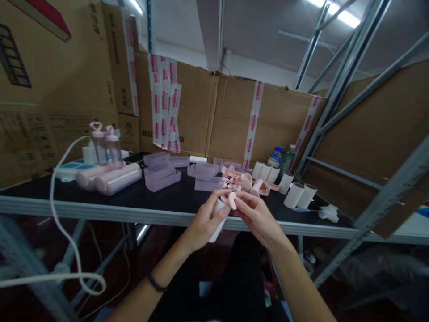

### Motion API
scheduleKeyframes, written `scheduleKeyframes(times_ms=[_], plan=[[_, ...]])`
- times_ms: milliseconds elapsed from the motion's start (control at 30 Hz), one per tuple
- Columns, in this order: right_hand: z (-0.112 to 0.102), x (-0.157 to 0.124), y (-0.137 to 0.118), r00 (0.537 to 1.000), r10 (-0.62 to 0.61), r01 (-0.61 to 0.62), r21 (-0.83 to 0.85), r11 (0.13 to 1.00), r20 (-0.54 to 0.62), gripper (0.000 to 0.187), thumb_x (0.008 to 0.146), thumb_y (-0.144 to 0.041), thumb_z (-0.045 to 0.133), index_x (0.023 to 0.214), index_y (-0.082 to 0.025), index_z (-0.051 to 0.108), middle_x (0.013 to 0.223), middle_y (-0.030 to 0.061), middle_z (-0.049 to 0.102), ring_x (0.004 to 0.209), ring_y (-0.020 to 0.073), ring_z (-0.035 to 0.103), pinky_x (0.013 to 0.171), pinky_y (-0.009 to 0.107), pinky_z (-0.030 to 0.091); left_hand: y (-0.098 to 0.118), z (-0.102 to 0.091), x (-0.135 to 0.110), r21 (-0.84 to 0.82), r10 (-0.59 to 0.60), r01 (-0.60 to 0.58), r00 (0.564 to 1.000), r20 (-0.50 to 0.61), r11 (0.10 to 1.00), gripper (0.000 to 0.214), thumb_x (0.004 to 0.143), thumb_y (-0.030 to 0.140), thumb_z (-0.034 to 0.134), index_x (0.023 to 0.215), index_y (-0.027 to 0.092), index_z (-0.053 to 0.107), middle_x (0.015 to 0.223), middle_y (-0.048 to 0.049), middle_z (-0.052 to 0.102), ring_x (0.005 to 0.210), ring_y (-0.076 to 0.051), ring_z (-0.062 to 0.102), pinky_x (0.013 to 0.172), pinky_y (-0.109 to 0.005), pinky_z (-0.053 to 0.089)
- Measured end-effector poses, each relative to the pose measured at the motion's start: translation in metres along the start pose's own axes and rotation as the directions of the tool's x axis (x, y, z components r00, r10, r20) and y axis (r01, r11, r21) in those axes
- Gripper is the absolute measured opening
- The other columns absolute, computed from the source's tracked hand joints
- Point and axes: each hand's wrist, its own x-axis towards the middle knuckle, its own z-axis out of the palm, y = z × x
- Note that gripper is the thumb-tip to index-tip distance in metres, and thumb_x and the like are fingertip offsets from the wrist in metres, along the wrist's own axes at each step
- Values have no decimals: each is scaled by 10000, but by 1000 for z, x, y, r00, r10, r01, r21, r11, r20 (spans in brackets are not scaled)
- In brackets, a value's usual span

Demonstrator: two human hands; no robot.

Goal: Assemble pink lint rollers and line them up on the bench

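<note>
Wrapped around a white tube [217, 223], my left hand [207, 219] holds it tilted just in front of the table edge. My right hand [254, 210] pinches a small pink round cap [232, 201] at the tube's upper end. Whether the cap touches the tube, I cannot tell. Behind both hands lies a pile of pink plastic parts [246, 180]. More white tubes [295, 195] stand upright to the right of it.
Translucent purple trays [162, 178] fill the table's middle left. Farther left are thick pink cylinders [117, 179], two clear bottles with pink tops [114, 150] and a white cable [52, 192]. Two drink bottles [287, 157] and crumpled white tissue [329, 213] are at right. Cardboard [197, 112] walls the back.
</note>
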Motion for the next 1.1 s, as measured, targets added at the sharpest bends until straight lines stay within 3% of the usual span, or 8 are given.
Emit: scheduleKeyframes(times_ms=[100, 200, 300, 433, 533, 633, 767, 1100], plan=[[3, -1, 2, 998, -49, 51, 64, 997, -42, 271, 826, -388, 871, 1025, -212, 816, 895, 19, 696, 735, 94, 552, 690, 183, 471, 3, 5, 1, -90, -1, -2, 999, -33, 996, 391, 980, 472, 613, 1320, 283, 582, 845, -4, 644, 574, -139, 611, 500, -238, 522], [6, -4, 8, 972, -160, 186, 151, 971, -174, 240, 831, -400, 866, 1018, -261, 806, 916, 1, 688, 752, 101, 566, 709, 205, 490, 6, 12, 3, -310, -42, -17, 983, -180, 951, 357, 959, 484, 629, 1234, 261, 583, 861, -5, 644, 566, -145, 621, 456, -245, 528], [6, -11, 10, 934, -269, 277, 2, 961, -234, 160, 891, -388, 813, 1024, -301, 795, 916, -5, 696, 788, 125, 590, 758, 245, 494, 9, 14, 5, -513, -144, -35, 942, -304, 858, 337, 936, 475, 655, 1173, 264, 542, 880, -2, 660, 573, -145, 635, 460, -245, 535], [8, -26, 6, 941, -335, 319, -484, 815, 56, 139, 968, -325, 726, 1089, -304, 790, 991, 27, 735, 901, 194, 649, 831, 318, 490, 12, 10, 7, -644, -272, -55, 876, -397, 763, 332, 927, 467, 664, 1142, 249, 537, 832, 6, 662, 589, -140, 645, 515, -243, 545], [12, -32, 8, 896, -349, 441, -639, 630, 275, 152, 981, -299, 705, 1124, -286, 755, 996, 36, 734, 910, 209, 664, 833, 331, 496, 16, 9, 6, -709, -385, -47, 813, -436, 703, 389, 892, 494, 698, 1125, 223, 543, 808, 5, 655, 589, -139, 642, 547, -259, 556], [15, -33, 14, 871, -370, 481, -709, 515, 322, 114, 980, -305, 704, 1084, -260, 693, 934, 33, 708, 853, 204, 661, 781, 324, 501, 21, 12, 4, -707, -411, -43, 788, -458, 706, 401, 877, 506, 712, 1100, 229, 526, 816, 4, 658, 591, -140, 643, 554, -264, 556], [17, -31, 18, 852, -411, 489, -773, 403, 324, 162, 965, -348, 728, 1026, -250, 615, 922, 35, 686, 849, 211, 648, 766, 337, 497, 26, 16, 1, -657, -352, -61, 804, -479, 752, 363, 888, 487, 698, 1093, 262, 500, 810, 21, 653, 602, -151, 652, 560, -276, 568], [21, -34, 13, 724, -507, 609, -778, 154, 468, 480, 964, -290, 724, 1404, -311, 532, 1251, 111, 661, 1134, 296, 637, 966, 470, 520, 29, 18, 2, -749, -478, 17, 780, -404, 662, 313, 922, 461, 657, 1109, 229, 562, 772, 13, 661, 559, -123, 620, 515, -222, 520]])
